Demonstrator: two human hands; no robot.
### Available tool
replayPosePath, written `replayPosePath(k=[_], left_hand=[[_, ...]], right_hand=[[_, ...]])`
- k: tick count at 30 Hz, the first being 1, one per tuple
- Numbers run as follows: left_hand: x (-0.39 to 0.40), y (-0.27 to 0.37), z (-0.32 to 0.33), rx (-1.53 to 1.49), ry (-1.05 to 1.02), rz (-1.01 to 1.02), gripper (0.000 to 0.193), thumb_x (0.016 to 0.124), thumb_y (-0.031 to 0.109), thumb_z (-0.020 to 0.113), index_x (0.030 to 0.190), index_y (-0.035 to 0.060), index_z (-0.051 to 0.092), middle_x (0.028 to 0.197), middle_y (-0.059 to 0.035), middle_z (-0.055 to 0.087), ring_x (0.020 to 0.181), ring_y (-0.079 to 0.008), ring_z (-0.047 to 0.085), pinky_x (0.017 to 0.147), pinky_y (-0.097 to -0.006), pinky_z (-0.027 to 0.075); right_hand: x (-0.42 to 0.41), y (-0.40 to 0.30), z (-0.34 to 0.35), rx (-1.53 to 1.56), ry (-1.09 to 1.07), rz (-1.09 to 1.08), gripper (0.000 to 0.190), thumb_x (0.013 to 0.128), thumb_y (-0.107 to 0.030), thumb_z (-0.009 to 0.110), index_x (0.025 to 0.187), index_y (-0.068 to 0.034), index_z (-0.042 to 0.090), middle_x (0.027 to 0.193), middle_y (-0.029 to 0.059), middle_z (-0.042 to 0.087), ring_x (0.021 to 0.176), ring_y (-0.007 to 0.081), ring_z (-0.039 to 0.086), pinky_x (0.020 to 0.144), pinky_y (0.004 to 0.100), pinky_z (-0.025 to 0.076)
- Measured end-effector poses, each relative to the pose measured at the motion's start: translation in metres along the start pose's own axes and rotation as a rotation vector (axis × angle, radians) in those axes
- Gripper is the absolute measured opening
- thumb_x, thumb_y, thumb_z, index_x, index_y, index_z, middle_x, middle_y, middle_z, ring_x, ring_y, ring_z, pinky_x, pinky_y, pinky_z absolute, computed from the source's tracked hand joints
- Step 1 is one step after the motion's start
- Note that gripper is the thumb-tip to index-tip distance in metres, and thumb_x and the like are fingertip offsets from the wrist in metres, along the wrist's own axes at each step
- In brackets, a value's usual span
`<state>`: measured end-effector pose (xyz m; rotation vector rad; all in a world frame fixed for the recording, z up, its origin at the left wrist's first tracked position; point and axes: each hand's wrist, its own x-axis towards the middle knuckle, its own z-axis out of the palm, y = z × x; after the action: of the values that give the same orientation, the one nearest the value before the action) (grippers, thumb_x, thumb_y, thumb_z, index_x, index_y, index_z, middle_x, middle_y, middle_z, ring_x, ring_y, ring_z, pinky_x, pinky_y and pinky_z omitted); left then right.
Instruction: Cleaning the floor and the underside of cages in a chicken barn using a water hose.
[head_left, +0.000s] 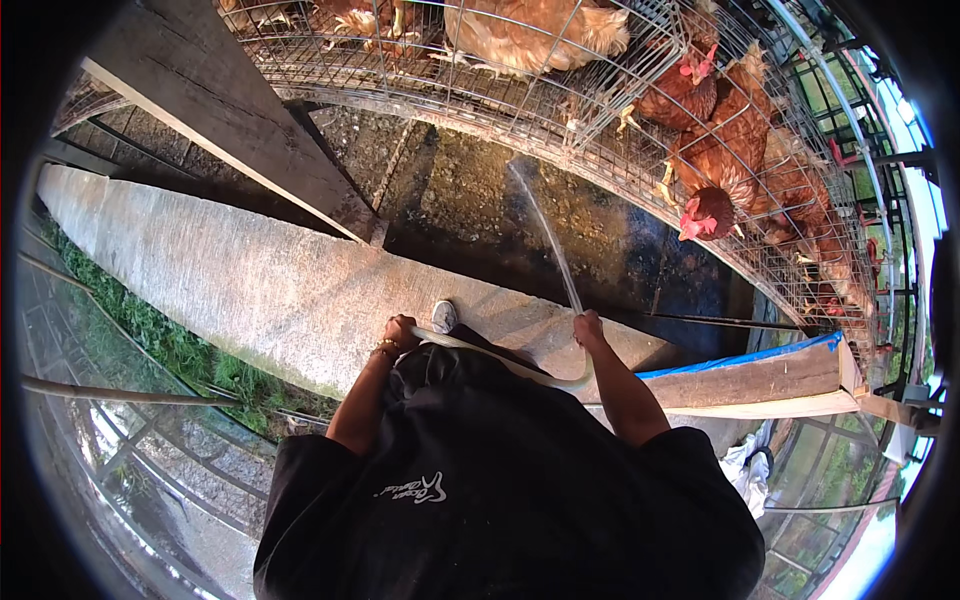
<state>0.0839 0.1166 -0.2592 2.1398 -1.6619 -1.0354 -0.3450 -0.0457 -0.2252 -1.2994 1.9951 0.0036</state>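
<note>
My right hand (588, 328) is closed around the outlet end of a pale hose (517, 366). A jet of water (551, 236) leaves it and strikes the dirty, manure-covered floor (472, 195) beneath the wire cages. My left hand (401, 332), with a beaded bracelet at the wrist, grips the same hose further back. Between the hands the hose sags across the front of my black shirt. The water lands just short of the cage's lower front edge, and the floor there looks wet and dark.
Brown hens (720, 172) stand in wire cages (525, 90) above the floor. A thick wooden post (232, 112) slants at upper left. I stand on a concrete walkway (247, 277) bordered by grass (172, 330). A wooden beam with blue edging (750, 379) lies at my right.
</note>
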Motion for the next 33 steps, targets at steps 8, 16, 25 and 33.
replayPosePath(k=[8,16,25,33], left_hand=[[0.001,0.003,-0.001,-0.025,0.003,0.011,0.015,0.058,0.023,0.064,0.066,0.0106,0.063,0.068,-0.0136,0.062,0.07,-0.0331,0.061,0.065,-0.0414,0.049],[0.001,0.013,-0.008,-0.016,-0.024,0.008,0.016,0.058,0.025,0.064,0.065,0.0108,0.062,0.068,-0.0119,0.062,0.071,-0.0319,0.061,0.066,-0.0406,0.049],[0.001,-0.004,0.003,0.019,-0.083,-0.041,0.018,0.061,0.029,0.064,0.069,0.0124,0.064,0.073,-0.0119,0.063,0.075,-0.0309,0.062,0.068,-0.0401,0.049],[-0.007,-0.024,0.015,0.109,-0.103,-0.103,0.016,0.064,0.028,0.063,0.073,0.014,0.065,0.078,-0.0121,0.064,0.078,-0.0322,0.062,0.069,-0.0407,0.05]], right_hand=[[0.0,0.0,-0.009,0.016,-0.014,-0.008,0.022,0.077,-0.017,0.042,0.084,0.002,0.048,0.063,0.018,0.054,0.052,0.0281,0.056,0.043,0.0396,0.043],[0.006,0.021,-0.004,-0.027,-0.022,-0.009,0.031,0.078,-0.023,0.045,0.095,0.003,0.047,0.076,0.0254,0.058,0.064,0.0346,0.061,0.053,0.0431,0.046],[-0.011,-0.003,-0.04,0.799,-0.396,0.279,0.017,0.078,-0.014,0.041,0.09,-0.003,0.038,0.073,0.024,0.056,0.045,0.0209,0.049,0.038,0.0297,0.039],[-0.021,-0.03,-0.05,1.435,-0.351,0.127,0.015,0.079,0.003,0.039,0.094,0.004,0.043,0.1,0.0204,0.049,0.098,0.0365,0.052,0.085,0.0444,0.05]])
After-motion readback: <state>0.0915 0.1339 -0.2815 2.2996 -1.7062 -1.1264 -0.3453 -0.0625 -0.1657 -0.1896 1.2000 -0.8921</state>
